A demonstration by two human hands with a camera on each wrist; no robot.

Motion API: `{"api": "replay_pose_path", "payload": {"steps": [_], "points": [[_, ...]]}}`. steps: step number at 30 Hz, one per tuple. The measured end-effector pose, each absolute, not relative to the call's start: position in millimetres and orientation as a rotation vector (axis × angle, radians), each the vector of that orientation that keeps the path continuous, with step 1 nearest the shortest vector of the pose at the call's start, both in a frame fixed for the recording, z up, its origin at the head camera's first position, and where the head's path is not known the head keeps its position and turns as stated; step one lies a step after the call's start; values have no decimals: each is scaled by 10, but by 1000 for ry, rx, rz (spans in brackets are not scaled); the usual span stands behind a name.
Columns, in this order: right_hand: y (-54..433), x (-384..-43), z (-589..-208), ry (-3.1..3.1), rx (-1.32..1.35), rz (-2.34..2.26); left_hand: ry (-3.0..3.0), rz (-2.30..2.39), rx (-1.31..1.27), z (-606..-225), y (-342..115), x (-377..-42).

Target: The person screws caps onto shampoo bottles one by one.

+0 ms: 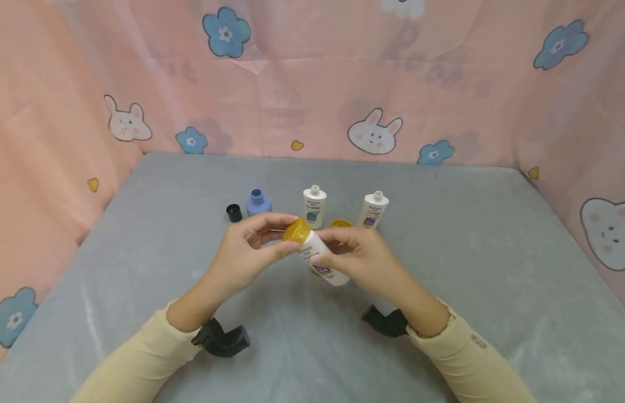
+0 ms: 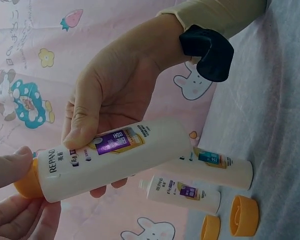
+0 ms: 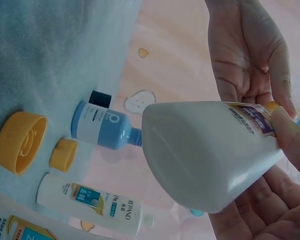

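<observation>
A white shampoo bottle with a purple label [image 1: 308, 246] is held tilted above the table, its yellow cap [image 1: 295, 230] toward the upper left. The left hand [image 1: 244, 243] pinches that cap between thumb and fingers. Around the bottle's body the right hand [image 1: 365, 252] grips, thumb across the front near the label. In the left wrist view the cap [image 2: 27, 180] sits at the bottle's neck end, partly covered by the left fingers. The right wrist view shows the bottle's rounded base [image 3: 190, 160] close up.
Behind the hands stand an uncapped blue bottle [image 1: 259, 205], a black cap [image 1: 234, 212] and two uncapped white bottles, one in the middle [image 1: 314, 208] and one at right [image 1: 373, 210]. Loose yellow caps [image 2: 245, 216] lie near them. A pink curtain [image 1: 302, 84] hangs behind the table.
</observation>
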State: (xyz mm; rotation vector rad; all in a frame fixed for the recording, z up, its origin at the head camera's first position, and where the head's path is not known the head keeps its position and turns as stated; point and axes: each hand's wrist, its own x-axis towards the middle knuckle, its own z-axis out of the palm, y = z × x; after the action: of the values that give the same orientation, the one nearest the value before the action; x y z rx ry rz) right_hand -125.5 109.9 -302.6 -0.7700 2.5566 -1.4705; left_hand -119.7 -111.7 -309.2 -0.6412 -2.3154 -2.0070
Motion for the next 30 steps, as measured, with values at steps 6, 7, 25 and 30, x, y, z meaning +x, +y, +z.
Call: {"api": "replay_pose_path", "payload": {"steps": [6,7,25,30], "points": [[1107,-1258,-3033,2558,-784,-1490,-2288,-2028,-694,-3102,-1131,-1201],[1108,-1259,-3035,2557,-790,-1494,-2283,-2033,-706,-3102,-1133,-1203],[1101,-1240,-2993,2584,-745,-1509,-2362,-2044,-609,-3036,-1144,-1202],[1096,-1249,-2997,2569,-742,-1512,-2369,-2021,-615,-3037,-1147,-1206]]}}
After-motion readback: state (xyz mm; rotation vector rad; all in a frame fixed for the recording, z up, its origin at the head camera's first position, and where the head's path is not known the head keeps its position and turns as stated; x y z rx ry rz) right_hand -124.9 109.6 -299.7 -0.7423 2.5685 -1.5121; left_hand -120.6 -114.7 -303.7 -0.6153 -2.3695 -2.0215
